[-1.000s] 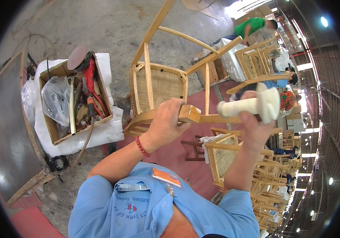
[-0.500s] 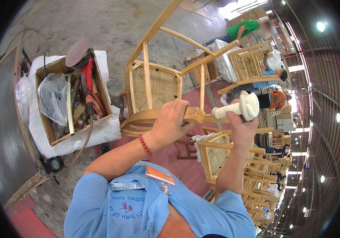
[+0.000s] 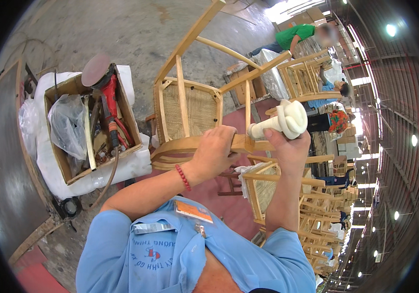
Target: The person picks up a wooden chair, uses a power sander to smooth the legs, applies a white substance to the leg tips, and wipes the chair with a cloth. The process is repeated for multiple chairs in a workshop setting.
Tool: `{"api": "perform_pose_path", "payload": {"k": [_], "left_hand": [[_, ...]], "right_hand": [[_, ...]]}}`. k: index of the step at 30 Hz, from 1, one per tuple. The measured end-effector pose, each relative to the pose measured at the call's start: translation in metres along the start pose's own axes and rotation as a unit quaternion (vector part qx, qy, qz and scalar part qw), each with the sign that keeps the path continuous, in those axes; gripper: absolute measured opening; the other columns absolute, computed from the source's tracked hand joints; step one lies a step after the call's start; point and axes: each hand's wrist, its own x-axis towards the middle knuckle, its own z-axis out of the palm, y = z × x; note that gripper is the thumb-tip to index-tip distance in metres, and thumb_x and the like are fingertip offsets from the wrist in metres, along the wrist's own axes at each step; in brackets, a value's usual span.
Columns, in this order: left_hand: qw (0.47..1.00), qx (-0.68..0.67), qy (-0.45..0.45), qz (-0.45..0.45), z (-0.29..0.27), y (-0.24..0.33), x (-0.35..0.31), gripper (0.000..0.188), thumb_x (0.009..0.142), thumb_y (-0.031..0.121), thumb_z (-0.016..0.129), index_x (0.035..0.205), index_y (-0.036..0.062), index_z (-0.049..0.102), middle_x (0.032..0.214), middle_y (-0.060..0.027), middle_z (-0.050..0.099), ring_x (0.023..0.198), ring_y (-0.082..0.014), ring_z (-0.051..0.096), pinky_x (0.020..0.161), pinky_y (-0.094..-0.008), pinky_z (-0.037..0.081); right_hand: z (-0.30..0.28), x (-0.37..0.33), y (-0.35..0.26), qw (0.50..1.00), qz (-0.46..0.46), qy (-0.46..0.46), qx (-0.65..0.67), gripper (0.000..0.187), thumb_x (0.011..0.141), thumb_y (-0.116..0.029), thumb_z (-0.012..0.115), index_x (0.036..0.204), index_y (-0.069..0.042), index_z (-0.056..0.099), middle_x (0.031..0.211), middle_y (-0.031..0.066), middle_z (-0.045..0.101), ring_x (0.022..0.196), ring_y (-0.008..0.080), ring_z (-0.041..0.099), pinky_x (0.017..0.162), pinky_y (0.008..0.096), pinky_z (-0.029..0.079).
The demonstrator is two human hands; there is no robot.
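My left hand (image 3: 214, 151), with a red bead bracelet at the wrist, is closed around the curved wooden end of a chair's back. The pale wooden chair (image 3: 182, 105) is tipped over, showing the underside of its woven seat and its legs. My right hand (image 3: 289, 149) grips a cream-white, spool-like thing (image 3: 291, 120) with a narrow stem and a wide head wound with thick strips; its exact kind is unclear. The stem's narrow end meets or overlaps the chair's wood just right of my left hand; contact cannot be made out for certain.
At left, a cardboard box (image 3: 74, 179) on white foam holds a red disc sander (image 3: 108, 95), a clear plastic bag (image 3: 67, 124) and loose tools. A dark panel (image 3: 5, 161) stands beyond it. More chairs (image 3: 263, 193) fill the right, where several people work near a person in green (image 3: 295, 35).
My right hand has brought the white spool-like thing left, its narrow end now at the chair's wood, and its wide head has turned. My left hand keeps its hold on the chair.
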Motion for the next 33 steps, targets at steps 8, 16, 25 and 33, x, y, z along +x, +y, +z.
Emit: {"api": "perform_pose_path", "payload": {"k": [8, 16, 25, 33], "left_hand": [[1.000, 0.006, -0.001, 0.017, -0.002, 0.000, 0.001, 0.047, 0.067, 0.008, 0.073, 0.106, 0.0006, 0.048, 0.095, -0.0174, 0.055, 0.090, -0.0383, 0.056, 0.079, -0.0445, 0.044], [1.000, 0.011, -0.009, 0.021, -0.002, -0.002, -0.002, 0.046, 0.068, 0.008, 0.074, 0.106, 0.0023, 0.048, 0.096, -0.0170, 0.054, 0.091, -0.0386, 0.055, 0.079, -0.0434, 0.044], [0.994, 0.052, -0.087, -0.027, -0.015, 0.011, 0.001, 0.054, 0.072, 0.017, 0.078, 0.115, 0.0010, 0.048, 0.107, -0.0198, 0.057, 0.100, -0.0401, 0.055, 0.085, -0.0447, 0.046], [0.991, 0.040, -0.086, -0.098, -0.012, 0.021, -0.001, 0.045, 0.074, 0.009, 0.077, 0.111, 0.0054, 0.051, 0.105, -0.0127, 0.057, 0.099, -0.0314, 0.058, 0.086, -0.0371, 0.047]], "right_hand": [[-0.013, 0.007, 0.005, 0.999, -0.040, 0.032, 0.000, 0.054, 0.068, -0.005, 0.083, 0.116, 0.003, 0.059, 0.103, 0.0081, 0.064, 0.092, 0.0182, 0.062, 0.082, 0.0320, 0.052], [-0.025, 0.128, 0.013, 0.977, -0.138, 0.044, 0.159, 0.040, 0.076, -0.010, 0.076, 0.110, 0.003, 0.060, 0.094, 0.0049, 0.062, 0.080, 0.0135, 0.057, 0.071, 0.0271, 0.046], [0.052, 0.344, 0.041, 0.972, -0.200, -0.006, 0.122, 0.039, 0.073, -0.023, 0.082, 0.101, -0.001, 0.067, 0.087, 0.0016, 0.065, 0.076, 0.0129, 0.058, 0.068, 0.0298, 0.046], [0.117, 0.411, 0.069, 0.981, -0.189, -0.025, 0.031, 0.040, 0.070, -0.029, 0.080, 0.094, 0.002, 0.070, 0.089, 0.0141, 0.071, 0.082, 0.0210, 0.066, 0.076, 0.0350, 0.049]]}}
